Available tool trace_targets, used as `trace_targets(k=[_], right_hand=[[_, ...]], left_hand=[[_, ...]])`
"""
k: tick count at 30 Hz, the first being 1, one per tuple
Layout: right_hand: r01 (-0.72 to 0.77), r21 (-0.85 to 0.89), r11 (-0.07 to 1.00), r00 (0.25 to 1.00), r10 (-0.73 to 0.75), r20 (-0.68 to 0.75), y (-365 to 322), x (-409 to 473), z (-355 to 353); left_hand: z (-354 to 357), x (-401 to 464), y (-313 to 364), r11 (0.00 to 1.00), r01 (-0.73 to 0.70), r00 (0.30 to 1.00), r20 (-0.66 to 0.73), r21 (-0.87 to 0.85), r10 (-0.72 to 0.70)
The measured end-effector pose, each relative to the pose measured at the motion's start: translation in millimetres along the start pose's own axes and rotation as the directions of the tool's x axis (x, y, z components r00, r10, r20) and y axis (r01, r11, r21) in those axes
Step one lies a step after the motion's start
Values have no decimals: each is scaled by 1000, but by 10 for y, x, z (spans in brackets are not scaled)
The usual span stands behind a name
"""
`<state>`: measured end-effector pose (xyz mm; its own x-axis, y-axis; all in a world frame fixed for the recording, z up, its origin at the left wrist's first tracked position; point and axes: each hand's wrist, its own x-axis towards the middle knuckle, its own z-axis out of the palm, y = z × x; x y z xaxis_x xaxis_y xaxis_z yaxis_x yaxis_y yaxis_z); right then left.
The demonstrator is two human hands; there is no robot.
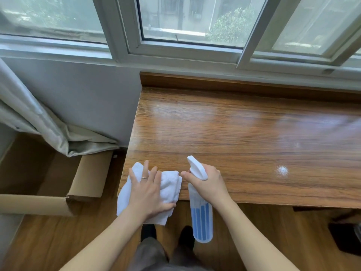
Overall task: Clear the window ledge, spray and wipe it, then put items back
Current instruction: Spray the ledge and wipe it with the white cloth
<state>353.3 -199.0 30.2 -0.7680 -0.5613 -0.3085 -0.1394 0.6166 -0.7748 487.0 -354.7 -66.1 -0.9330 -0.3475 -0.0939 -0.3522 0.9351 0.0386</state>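
Two hands at ledge (244, 133) front edge: left hand (147, 192) flat, fingers spread, pressing cloth (170, 184) under palm, cloth partly hanging off edge. Right hand (209, 182) curled round bottle (202, 218) neck, nozzle fwd past fingertips, body hanging below ledge. Wet spot (282, 170) well right of fingers.

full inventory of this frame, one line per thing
window ledge: 1, brown wood grain, below the window, glossy
spray patch: 1, whitish droplets, on the ledge to the right
cloth: 1, white, on the ledge's near left corner, hanging over the edge
spray bottle: 1, clear with blue liquid and white head, held at the ledge's front edge
window: 1, pale sliding frames, above the ledge
curtain: 1, grey-white, left, bunched onto the box
cardboard box: 1, brown, open, on the floor at left
floor: wood, brown
ring: 1, silver, on a left finger
left hand: flat on the cloth
right hand: grips the spray bottle's neck
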Motion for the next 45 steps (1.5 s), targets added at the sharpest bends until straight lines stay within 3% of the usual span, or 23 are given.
trace_targets(k=[6, 10, 16, 30, 35, 42, 45], right_hand=[[4, 20, 1000, 1000, -3, -17, 4, 61, -25], [3, 37, 999, 1000, -3, -23, -6, 90, -60], [7, 31, 1000, 1000, -6, -30, 21, 109, -90], [-39, 63, 997, 998, 42, -41, 249, 90, -164], [-30, 57, 998, 999, 33, -41, 299, 89, -232], [-38, 54, 998, 998, 40, -45, 393, 46, -359], [-42, 40, 998, 999, 43, -31, 424, -11, -413]], left_hand=[[-27, 186, -69, 987, -161, 979, -119, 23, 163], [-38, 401, -173, 998, -57, 985, -167, -17, 53], [-261, 983, -283, 992, 117, 992, 58, -44, -114], [145, -2, 198, 997, -26, 985, -171, -78, 12], [150, 174, 136, 997, -27, 961, -278, -70, 7], [-16, 720, 106, 996, 41, 970, -236, -82, -60], [-103, 1039, 21, 993, 91, 982, -158, -77, -103]])
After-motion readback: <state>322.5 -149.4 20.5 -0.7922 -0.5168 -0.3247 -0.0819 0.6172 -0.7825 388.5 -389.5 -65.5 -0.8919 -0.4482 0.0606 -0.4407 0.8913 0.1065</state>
